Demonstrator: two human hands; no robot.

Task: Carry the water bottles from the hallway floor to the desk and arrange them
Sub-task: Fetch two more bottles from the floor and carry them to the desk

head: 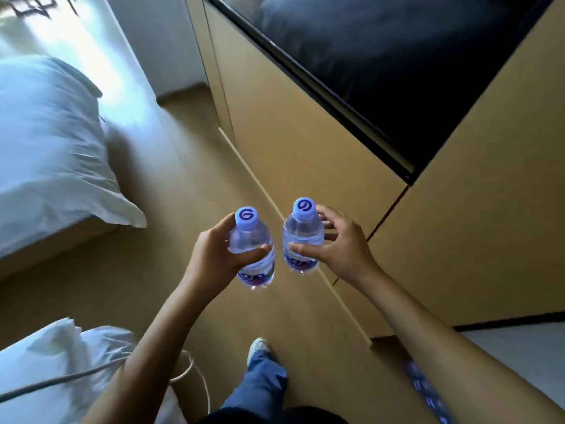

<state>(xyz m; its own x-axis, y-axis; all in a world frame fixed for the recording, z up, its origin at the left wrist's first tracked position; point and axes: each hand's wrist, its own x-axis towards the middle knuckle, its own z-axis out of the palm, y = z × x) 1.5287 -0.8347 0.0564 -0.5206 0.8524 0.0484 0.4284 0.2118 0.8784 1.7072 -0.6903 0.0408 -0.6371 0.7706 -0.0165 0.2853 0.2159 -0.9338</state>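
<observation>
**Two bottles, one in each hand**

Both arms reach forward at chest height over the wooden floor (128, 289). The left hand (214, 255) wraps its fingers and thumb round the left bottle (252, 249); the right hand (339, 243) grips the right bottle (302, 240), thumb in front, fingers curled behind. Two bottles, counted, held just apart in the air. Each stands upright, long axis vertical, blue cap up. A bed (52, 142) lies left, a wooden cabinet (305, 133) ahead.
</observation>
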